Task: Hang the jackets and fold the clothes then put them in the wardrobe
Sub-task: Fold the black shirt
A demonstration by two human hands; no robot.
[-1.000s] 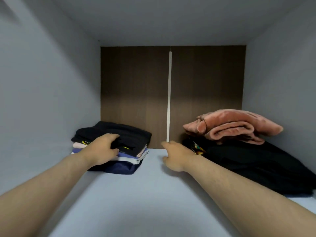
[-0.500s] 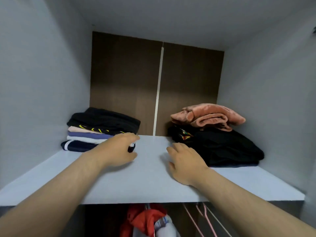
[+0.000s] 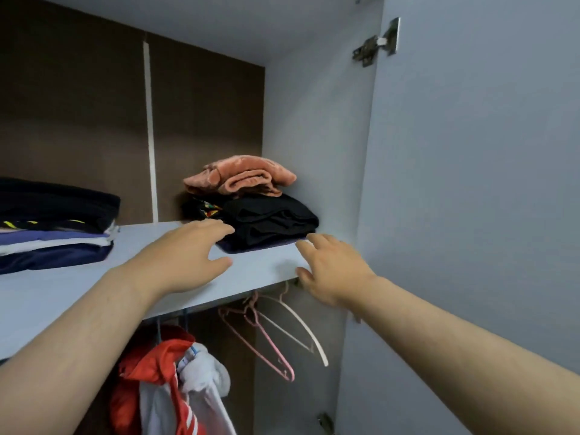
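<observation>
**Both hands up at the wardrobe shelf, holding nothing**

So the folded stuff is sitting on the upper shelf (image 3: 62,296) of the wardrobe (image 3: 314,120). A stack on the left (image 3: 53,224) is showing black on top, then purple, white and navy layers under it. Over on the right, a black pile (image 3: 273,218) is sitting right against the side wall, and a pink fleece piece (image 3: 241,177) is lying bunched on top of it.

The left hand (image 3: 188,255) is reaching over the middle of the shelf, fingers stretched out loosely and thumb apart, fingertips right at the near edge of the black pile. I can't tell if they're actually touching it. The right hand (image 3: 332,268) is hanging at the front right corner of the shelf, fingers relaxed and a bit spread, thumb down by the shelf's front edge, gripping nothing.

Below the shelf, a red and white jacket (image 3: 157,372) is hanging on the left, and a few bare hangers (image 3: 270,343), pink and white, are dangling beside it to the right. The grey door (image 3: 470,183) is standing open on the right, with its hinge (image 3: 376,42) showing up top
</observation>
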